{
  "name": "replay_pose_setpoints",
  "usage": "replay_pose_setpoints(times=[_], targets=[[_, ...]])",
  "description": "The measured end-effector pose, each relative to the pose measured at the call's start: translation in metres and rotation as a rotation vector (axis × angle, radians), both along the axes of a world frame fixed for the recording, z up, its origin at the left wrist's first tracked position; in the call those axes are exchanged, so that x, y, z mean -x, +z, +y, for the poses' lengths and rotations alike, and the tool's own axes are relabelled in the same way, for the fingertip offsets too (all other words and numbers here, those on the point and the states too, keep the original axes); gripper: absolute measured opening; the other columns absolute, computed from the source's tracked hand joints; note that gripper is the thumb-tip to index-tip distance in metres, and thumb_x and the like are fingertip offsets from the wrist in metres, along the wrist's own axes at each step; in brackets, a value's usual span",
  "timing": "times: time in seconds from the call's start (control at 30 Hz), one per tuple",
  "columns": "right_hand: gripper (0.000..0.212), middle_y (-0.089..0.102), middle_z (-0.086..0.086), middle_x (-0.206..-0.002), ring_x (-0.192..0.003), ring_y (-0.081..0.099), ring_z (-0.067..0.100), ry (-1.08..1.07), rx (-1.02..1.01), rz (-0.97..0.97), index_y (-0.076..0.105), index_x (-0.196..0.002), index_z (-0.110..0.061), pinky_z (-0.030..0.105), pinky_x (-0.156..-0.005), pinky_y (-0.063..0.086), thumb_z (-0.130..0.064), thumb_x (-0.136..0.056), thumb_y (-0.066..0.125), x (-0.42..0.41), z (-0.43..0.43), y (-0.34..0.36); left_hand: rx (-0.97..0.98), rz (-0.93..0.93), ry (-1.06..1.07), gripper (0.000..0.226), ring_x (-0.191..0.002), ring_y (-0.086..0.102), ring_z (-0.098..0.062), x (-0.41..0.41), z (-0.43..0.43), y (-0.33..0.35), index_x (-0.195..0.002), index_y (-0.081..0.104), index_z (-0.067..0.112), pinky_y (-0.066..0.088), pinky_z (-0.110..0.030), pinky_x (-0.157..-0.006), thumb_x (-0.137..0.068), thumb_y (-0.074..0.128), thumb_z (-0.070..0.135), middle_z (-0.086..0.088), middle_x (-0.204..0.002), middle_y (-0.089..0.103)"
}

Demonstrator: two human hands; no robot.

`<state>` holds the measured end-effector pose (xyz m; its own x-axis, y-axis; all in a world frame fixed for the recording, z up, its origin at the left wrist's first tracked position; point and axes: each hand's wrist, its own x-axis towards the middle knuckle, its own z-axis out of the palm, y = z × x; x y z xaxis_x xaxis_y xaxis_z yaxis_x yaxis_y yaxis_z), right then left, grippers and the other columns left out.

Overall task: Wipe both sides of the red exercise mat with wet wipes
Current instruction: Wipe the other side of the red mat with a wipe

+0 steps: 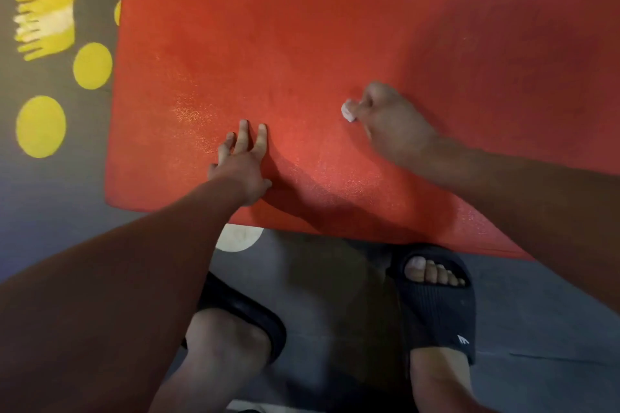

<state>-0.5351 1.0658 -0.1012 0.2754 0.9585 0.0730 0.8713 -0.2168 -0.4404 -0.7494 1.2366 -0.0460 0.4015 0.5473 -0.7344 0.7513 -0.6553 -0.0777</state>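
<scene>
Red exercise mat (302, 43) spread flat on a dark grey floor (536, 312), filling most of the upper view, near edge just ahead of two feet in black slide sandals (436, 308). Surface finely pebbled and orange-red, with a pale glittering sheen toward the left and near parts, duller and shadowed toward the right. Left hand (243, 171) flat on the mat near its near-left corner, fingers straight and slightly spread, pressing down, holding nothing. Right hand (392, 124) further right on the mat, fingers curled tight round a small crumpled white wet wipe (349, 111), wipe poking out at the hand's left side against the mat. Yellow painted dots (40, 126) on the floor left of the mat.
</scene>
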Motion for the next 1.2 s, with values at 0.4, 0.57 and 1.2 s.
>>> replay_pose_setpoints(times=[0.4,0.57,1.2], targets=[[0.024,0.053,-0.003,-0.095,-0.084,0.052,0.014,0.284,0.071,0.075,0.059,-0.109,-0.023,0.024,-0.072,0.041,-0.040,-0.104,0.042,0.034,-0.031,0.012,0.038,-0.082,-0.019,0.108,-0.154,-0.005,-0.034,0.006,0.009,0.003,-0.162,-0.005,0.032,0.021,-0.055,-0.122,-0.089,0.074,0.036,0.003,-0.169,-0.018],[0.022,0.050,0.004,-0.092,-0.079,0.054,0.026,0.164,0.099,0.018,0.060,-0.115,-0.015,0.031,-0.065,0.040,-0.019,-0.096,0.050,0.068,-0.020,0.012,-0.017,-0.123,0.046,0.092,-0.148,0.012,-0.042,0.037,0.015,0.015,-0.161,0.017,0.020,0.016,-0.042,-0.120,-0.090,0.069,0.044,-0.009,-0.167,0.008],[0.027,0.056,-0.005,-0.098,-0.090,0.049,0.012,0.673,0.032,0.080,0.056,-0.100,-0.023,0.029,-0.082,0.042,-0.044,-0.104,0.039,0.136,-0.003,0.013,-0.040,-0.009,0.345,0.097,-0.148,-0.008,-0.057,0.081,0.046,-0.008,-0.161,-0.014,0.028,0.010,-0.056,-0.121,-0.100,0.060,0.039,-0.019,-0.164,-0.025]])
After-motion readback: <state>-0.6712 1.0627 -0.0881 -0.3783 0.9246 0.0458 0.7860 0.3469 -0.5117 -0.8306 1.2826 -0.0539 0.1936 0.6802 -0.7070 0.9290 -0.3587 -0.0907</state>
